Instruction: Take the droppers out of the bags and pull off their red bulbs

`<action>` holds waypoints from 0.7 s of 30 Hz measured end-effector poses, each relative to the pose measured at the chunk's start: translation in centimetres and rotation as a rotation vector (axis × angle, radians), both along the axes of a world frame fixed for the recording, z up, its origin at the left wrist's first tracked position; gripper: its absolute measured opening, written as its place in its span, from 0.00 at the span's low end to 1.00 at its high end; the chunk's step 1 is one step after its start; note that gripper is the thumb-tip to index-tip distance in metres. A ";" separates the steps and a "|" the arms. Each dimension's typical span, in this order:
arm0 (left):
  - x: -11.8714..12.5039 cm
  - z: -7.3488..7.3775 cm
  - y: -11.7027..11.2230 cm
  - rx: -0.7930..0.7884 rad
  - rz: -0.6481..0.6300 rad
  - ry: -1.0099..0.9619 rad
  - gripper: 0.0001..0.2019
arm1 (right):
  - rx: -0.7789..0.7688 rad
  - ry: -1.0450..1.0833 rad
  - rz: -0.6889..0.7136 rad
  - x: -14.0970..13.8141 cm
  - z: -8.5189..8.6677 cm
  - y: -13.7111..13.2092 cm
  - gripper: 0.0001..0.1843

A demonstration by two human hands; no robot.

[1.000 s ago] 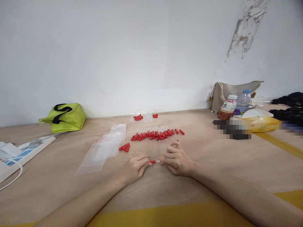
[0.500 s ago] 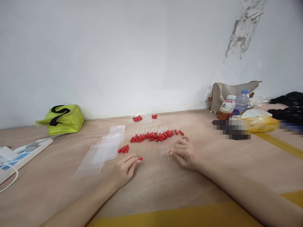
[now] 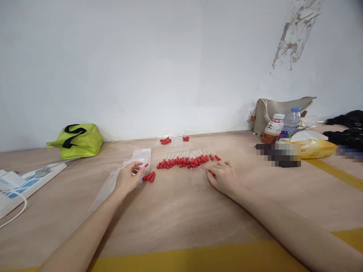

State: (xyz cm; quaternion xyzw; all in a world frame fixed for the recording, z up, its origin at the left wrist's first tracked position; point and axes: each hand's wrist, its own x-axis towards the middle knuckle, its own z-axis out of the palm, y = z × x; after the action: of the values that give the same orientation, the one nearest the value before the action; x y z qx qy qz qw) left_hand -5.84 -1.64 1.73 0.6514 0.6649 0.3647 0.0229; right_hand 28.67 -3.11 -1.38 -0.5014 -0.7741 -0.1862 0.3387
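Note:
My left hand (image 3: 129,178) pinches a small red rubber bulb (image 3: 146,165) over the clear zip bags (image 3: 133,170), just left of a little heap of loose red bulbs (image 3: 149,176). My right hand (image 3: 222,175) rests on the wooden table and pinches a red-capped glass dropper (image 3: 211,173) at the right end of a row of droppers (image 3: 187,158). A few bare glass tubes (image 3: 197,177) lie between my hands, near the right one.
A lime-green bag (image 3: 76,140) sits at the back left, papers and a white cable (image 3: 17,185) at the far left. Two bottles (image 3: 279,128), a beige bag (image 3: 283,109), a yellow packet (image 3: 314,148) and dark cloth (image 3: 347,130) crowd the right. A bagged batch of bulbs (image 3: 170,141) lies by the wall.
My hands were together on one dropper. They pulled apart: the left carried the red bulb left to the bags and loose bulbs, the right moved up to the dropper row.

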 end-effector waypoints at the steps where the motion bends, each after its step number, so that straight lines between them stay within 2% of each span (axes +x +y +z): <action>1: 0.0 -0.1 0.1 -0.014 0.004 0.023 0.16 | -0.004 -0.012 -0.002 -0.1 -0.1 0.0 0.13; 11: -0.1 -1.4 0.7 -0.134 -0.042 0.088 0.17 | -0.074 -0.048 0.039 -1.2 -0.3 -0.7 0.14; 15: -0.2 -1.4 0.7 -0.137 -0.047 0.084 0.17 | -0.087 -0.043 0.054 -1.4 -0.4 -0.8 0.12; 21: -0.3 -1.2 0.7 -0.152 -0.048 0.079 0.17 | -0.103 -0.045 0.064 -1.6 0.0 -1.1 0.14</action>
State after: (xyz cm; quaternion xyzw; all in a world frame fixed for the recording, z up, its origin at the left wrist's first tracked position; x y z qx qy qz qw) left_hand -6.15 -0.94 0.58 0.6773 0.6752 0.2868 0.0549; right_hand 27.12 -4.17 -1.39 -0.4890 -0.8056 -0.1464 0.3007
